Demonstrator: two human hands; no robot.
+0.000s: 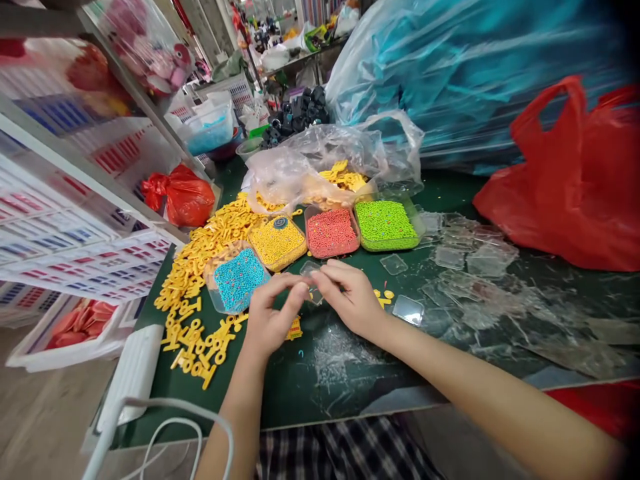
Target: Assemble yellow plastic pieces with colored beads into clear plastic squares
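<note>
Over the green table, my left hand [274, 310] and my right hand [354, 297] meet with thumbs and forefingers pinched close together. Whatever lies between the fingertips is too small and hidden to make out. A clear plastic piece [309, 267] shows just behind the fingertips; whether it is held or lies on the table I cannot tell. Beyond the hands stand open clear boxes of tiny beads: blue beads [239, 280], yellow beads [276, 243] with a dark round disc on top, red beads [333, 232] and green beads [386, 223]. A yellow piece [294, 329] lies beside my left hand.
Yellow plastic parts [200, 267] are heaped at left. Clear square sheets [475, 250] and film scraps lie at right, near a red bag [565, 180]. A clear bag [340, 153] sits behind the boxes. A white power strip [133, 373] and cable are at the left edge.
</note>
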